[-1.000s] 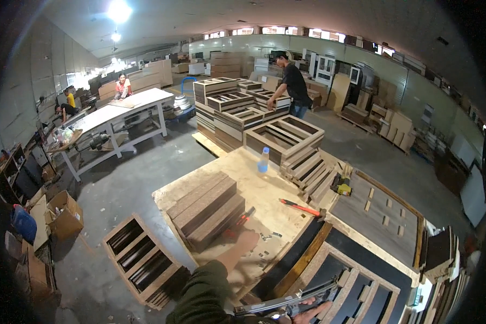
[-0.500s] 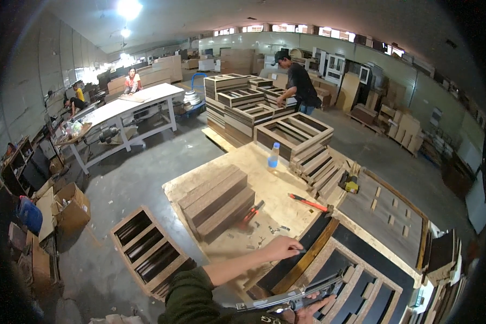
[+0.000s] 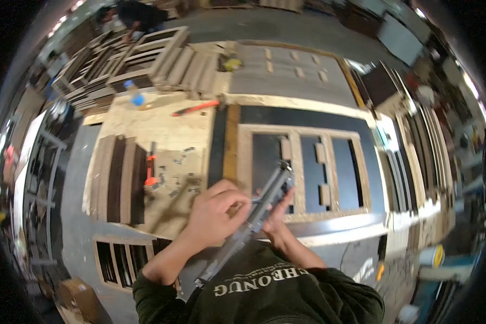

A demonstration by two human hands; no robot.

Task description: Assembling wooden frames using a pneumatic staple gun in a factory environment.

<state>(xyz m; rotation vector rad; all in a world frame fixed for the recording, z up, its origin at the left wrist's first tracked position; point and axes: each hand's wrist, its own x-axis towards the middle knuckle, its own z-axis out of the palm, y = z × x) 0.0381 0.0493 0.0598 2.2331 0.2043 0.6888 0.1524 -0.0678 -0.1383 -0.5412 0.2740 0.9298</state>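
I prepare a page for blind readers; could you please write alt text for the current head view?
A person's right hand holds a long grey metal tool, with the left hand curled close to it. Beyond them, a slatted wooden frame lies on a black panel; to the left, brown boards lie on a pale wooden worktable.

Board stack (image 3: 127, 183) sits left on the bench (image 3: 167, 127), slatted frame (image 3: 298, 171) over to the right — bottle (image 3: 135, 94) and hammer (image 3: 197, 108) farther back.
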